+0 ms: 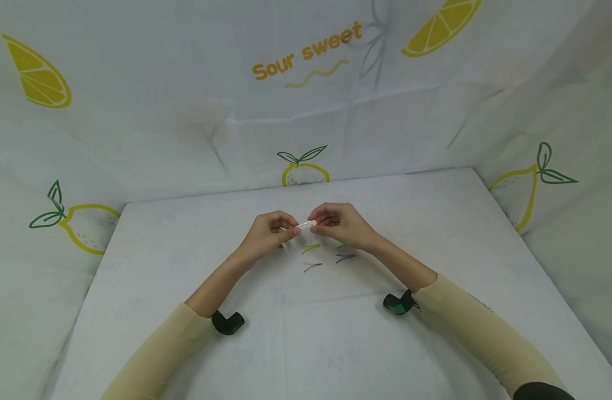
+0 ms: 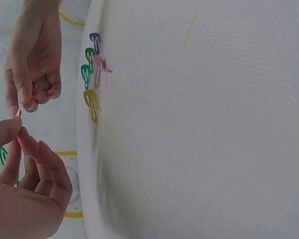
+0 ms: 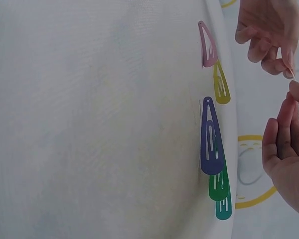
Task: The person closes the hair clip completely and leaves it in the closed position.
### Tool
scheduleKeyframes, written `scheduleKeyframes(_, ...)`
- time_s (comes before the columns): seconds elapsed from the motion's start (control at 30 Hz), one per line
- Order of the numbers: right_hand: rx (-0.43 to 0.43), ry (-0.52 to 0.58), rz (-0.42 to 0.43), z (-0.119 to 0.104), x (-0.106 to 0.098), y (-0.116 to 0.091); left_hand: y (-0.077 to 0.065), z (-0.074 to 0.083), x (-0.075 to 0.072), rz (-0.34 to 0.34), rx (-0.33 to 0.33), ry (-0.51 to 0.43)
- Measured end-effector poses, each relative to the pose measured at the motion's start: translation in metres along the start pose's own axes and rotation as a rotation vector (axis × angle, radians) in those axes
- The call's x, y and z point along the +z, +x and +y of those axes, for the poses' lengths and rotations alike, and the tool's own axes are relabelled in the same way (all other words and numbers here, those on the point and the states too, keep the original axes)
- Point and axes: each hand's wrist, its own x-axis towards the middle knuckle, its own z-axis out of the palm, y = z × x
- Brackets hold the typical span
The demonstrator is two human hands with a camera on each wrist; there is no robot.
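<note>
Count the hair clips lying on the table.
5: on the left, the pink clip, with the yellow clip beyond; on the right, the purple clip nearest, then the green clip, then the teal clip. More might be hidden.

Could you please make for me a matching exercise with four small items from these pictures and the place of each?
Things:
1. White piece
2. Pink clip
3. Purple clip
4. Yellow clip

Places:
A. Topmost clip on the table in the left wrist view
B. Lowest clip on the table in the head view
C. Lowest clip on the table in the left wrist view
D. Held between the left hand and the right hand

Right pairs: 1-D, 2-B, 3-A, 4-C
</note>
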Motion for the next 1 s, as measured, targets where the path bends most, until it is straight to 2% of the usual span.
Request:
scheduleKeyframes(0.13, 0.002, -0.001, 0.005, -0.0003, 0.0003, 0.0001, 0.0004, -0.0007, -0.0003, 0.001, -0.006, -0.005)
scheduleKeyframes(0.53, 0.017, -0.052, 0.01, -0.001, -0.0006, 0.0007, -0.0002, -0.0007, 0.0001, -0.002, 0.069, 0.041)
scheduleKeyframes(0.77, 0.02, -0.143, -0.011, -0.0009, -0.0006, 0.0021, 0.002, -0.0019, 0.0004, 0.003, 0.106, 0.127)
scheduleKeyframes(1.0, 0.059, -0.193, -0.038, 0.0011, 0.0003, 0.0047, 0.0058, -0.0047, 0.002, 0.004, 0.134, 0.233)
